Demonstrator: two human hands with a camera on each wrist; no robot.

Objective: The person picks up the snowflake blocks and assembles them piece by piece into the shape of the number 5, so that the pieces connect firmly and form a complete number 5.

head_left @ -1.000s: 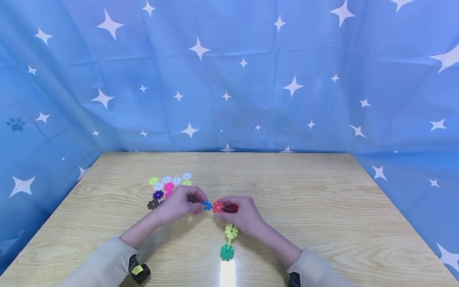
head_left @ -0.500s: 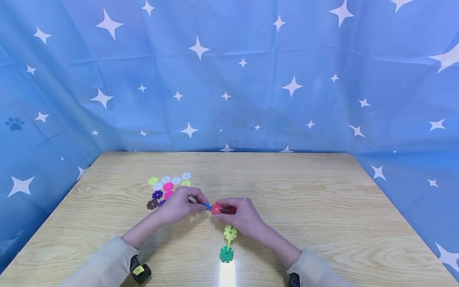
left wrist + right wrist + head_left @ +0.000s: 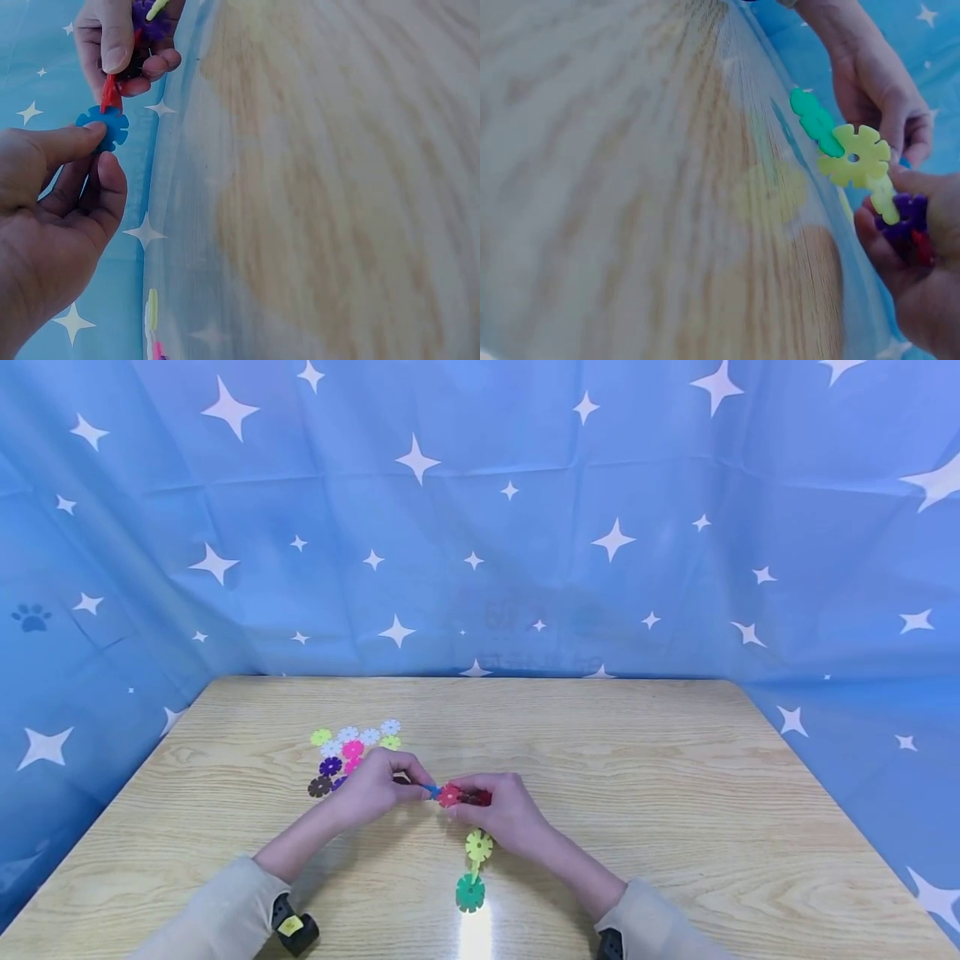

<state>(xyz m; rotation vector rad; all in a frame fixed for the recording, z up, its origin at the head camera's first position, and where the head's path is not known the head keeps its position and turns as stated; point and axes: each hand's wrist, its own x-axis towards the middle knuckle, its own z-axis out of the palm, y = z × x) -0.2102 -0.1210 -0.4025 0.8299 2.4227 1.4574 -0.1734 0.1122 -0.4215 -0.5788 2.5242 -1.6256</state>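
At about nine o'clock from my hands, a loose pile of flat snowflake discs (image 3: 351, 753) is lying on the desk (image 3: 675, 793): yellow-green, pale blue, pink, purple and dark brown ones, some touching each other. Just beside that pile, my left hand (image 3: 371, 792) is hovering above the desk, and its grip is pinching a blue disc (image 3: 103, 127) between thumb and forefinger, with the other fingers curled loosely underneath. The blue disc is touching a red disc (image 3: 450, 795) at the middle of the desk, the two meeting edge to edge between my hands. At three o'clock from that joint, my right hand (image 3: 504, 814) is closing its grip on the built chain (image 3: 870, 180), fingers and thumb wrapping the red and purple pieces at its top end. From that grip the chain is hanging toward six o'clock: a yellow-green disc (image 3: 479, 845) just below my right hand, a thin edge-on yellow-green piece under it, then a green disc (image 3: 470, 892) at the bottom, close over the desk; I cannot tell whether it is touching the wood. Behind the desk, at twelve o'clock, a blue curtain with white stars (image 3: 480, 510) is hanging.
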